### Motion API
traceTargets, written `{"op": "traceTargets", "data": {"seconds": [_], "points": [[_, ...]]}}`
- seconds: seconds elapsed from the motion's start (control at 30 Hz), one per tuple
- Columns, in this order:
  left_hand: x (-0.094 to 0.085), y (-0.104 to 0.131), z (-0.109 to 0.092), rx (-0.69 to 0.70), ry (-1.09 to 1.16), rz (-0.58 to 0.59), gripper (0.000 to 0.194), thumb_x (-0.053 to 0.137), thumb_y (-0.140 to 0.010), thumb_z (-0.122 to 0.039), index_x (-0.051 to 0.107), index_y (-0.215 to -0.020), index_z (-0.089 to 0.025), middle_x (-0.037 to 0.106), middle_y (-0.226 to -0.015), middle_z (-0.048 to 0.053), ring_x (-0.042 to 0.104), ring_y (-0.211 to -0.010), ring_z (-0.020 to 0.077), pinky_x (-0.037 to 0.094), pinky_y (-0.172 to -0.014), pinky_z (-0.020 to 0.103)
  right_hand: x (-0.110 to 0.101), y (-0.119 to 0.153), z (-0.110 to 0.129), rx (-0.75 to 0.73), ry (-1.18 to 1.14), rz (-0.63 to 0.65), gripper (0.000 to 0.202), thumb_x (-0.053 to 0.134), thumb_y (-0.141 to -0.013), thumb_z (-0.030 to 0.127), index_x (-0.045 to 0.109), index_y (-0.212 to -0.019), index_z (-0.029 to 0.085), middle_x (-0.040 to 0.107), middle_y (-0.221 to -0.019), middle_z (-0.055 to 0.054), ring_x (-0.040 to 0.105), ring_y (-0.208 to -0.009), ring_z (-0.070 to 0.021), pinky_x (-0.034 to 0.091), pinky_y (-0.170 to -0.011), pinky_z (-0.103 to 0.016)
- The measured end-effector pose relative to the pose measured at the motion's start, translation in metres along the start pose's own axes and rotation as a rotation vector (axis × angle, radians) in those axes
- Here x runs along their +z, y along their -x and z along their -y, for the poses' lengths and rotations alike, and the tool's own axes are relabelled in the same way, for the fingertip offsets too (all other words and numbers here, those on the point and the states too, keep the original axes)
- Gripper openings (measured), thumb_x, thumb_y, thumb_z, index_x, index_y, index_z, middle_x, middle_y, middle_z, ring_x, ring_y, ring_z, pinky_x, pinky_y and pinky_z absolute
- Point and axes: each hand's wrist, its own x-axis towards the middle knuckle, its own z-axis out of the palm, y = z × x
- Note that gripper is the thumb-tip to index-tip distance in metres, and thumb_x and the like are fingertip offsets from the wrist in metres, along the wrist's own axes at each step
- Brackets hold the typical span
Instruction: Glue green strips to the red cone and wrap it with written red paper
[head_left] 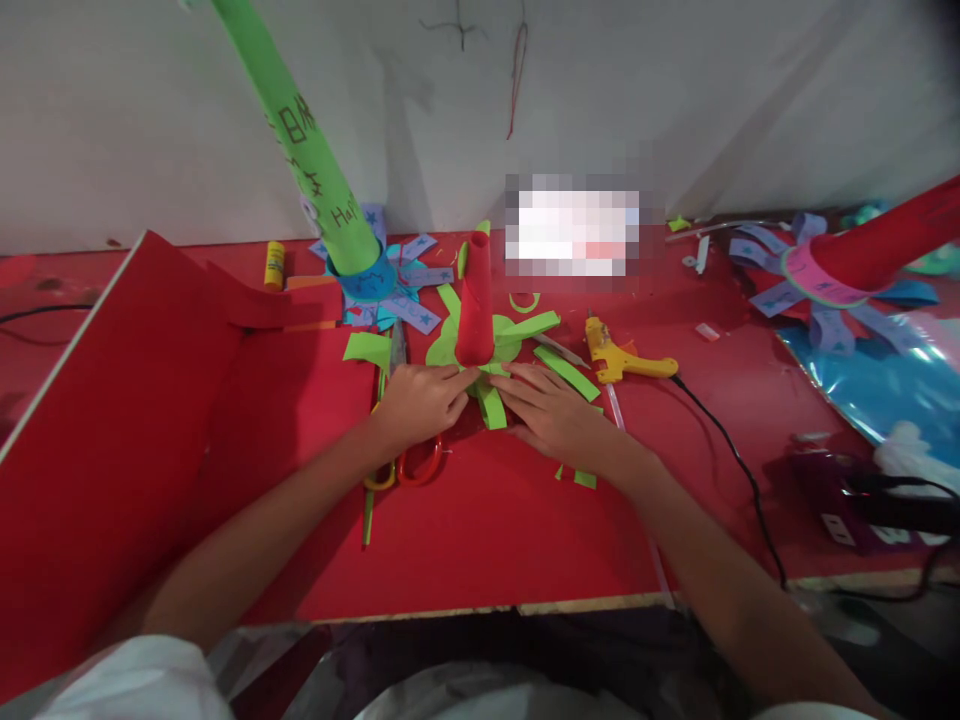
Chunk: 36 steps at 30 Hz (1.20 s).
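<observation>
A smooth red paper tube (477, 300) stands nearly upright midway along the red counter (495, 560), between its front and back edges, on a flat green paper base (441, 347) with rounded lobes and strips radiating from it. At the base's near side, the left hand (424, 402) has its fingers bent together and the right hand (559, 412) has its fingers stretched out, the tips of both meeting the paper; I cannot tell whether either pinches a strip. Beside the left wrist lie scissors with glossy red loops (420, 466). Right of the base rests a hard yellow plastic glue gun (626, 360), its black cord (731, 455) curving to the counter's front edge. Toward the back edge, a tall lettered green tube (311, 150) rises from a blue collar (364, 277) ringed with starred lilac strips (412, 312), near a stubby yellow glue stick (275, 266). By the right end, a pink collar (817, 275) wraps another tube, near shiny blue film (855, 375).
</observation>
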Motion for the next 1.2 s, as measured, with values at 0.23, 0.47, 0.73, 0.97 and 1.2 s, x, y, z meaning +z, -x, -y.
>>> {"op": "traceTargets", "data": {"seconds": [0.23, 0.47, 0.73, 0.97, 1.2], "points": [[-0.003, -0.002, -0.001, -0.029, 0.0, 0.089, 0.043, 0.05, -0.089, -0.017, 0.075, -0.123, -0.024, 0.077, -0.08, 0.003, 0.068, -0.064, 0.0183, 0.032, -0.05, 0.029, -0.002, -0.001, 0.001, -0.014, 0.029, -0.023, 0.041, 0.047, -0.102, 0.015, 0.06, -0.14, 0.012, 0.061, -0.149, -0.013, 0.045, -0.145, -0.0334, 0.044, -0.117, -0.055], [-0.002, -0.001, -0.001, -0.042, 0.052, 0.067, 0.04, 0.048, -0.091, -0.017, 0.076, -0.118, -0.022, 0.077, -0.08, 0.004, 0.067, -0.065, 0.018, 0.039, -0.052, 0.028, -0.008, 0.0, -0.004, 0.029, -0.053, -0.171, 0.05, 0.041, -0.091, -0.002, 0.07, -0.128, 0.015, 0.068, -0.139, -0.011, 0.052, -0.138, -0.0294, 0.046, -0.116, -0.052], [0.002, 0.002, 0.002, 0.027, -0.018, 0.002, 0.036, 0.048, -0.092, -0.016, 0.077, -0.111, -0.022, 0.077, -0.075, 0.002, 0.067, -0.061, 0.0174, 0.033, -0.048, 0.029, -0.024, -0.009, -0.001, 0.107, -0.01, -0.188, 0.044, 0.044, -0.096, 0.004, 0.068, -0.13, 0.019, 0.067, -0.138, -0.009, 0.049, -0.139, -0.0298, 0.042, -0.118, -0.051], [0.0, 0.001, 0.001, 0.007, -0.02, 0.051, 0.036, 0.049, -0.091, -0.017, 0.077, -0.113, -0.023, 0.078, -0.074, 0.002, 0.065, -0.057, 0.016, 0.033, -0.049, 0.027, -0.017, -0.026, 0.002, 0.162, 0.126, -0.136, 0.038, 0.042, -0.107, 0.027, 0.067, -0.134, 0.016, 0.068, -0.118, -0.015, 0.056, -0.115, -0.0318, 0.046, -0.101, -0.049], [-0.001, 0.001, 0.001, 0.015, -0.005, 0.043, 0.034, 0.049, -0.092, -0.018, 0.076, -0.112, -0.021, 0.077, -0.072, 0.002, 0.066, -0.056, 0.017, 0.033, -0.048, 0.028, 0.002, -0.023, 0.002, 0.138, 0.199, -0.095, 0.043, 0.04, -0.109, 0.034, 0.064, -0.139, 0.017, 0.067, -0.109, -0.014, 0.055, -0.099, -0.0287, 0.044, -0.089, -0.043]]}}
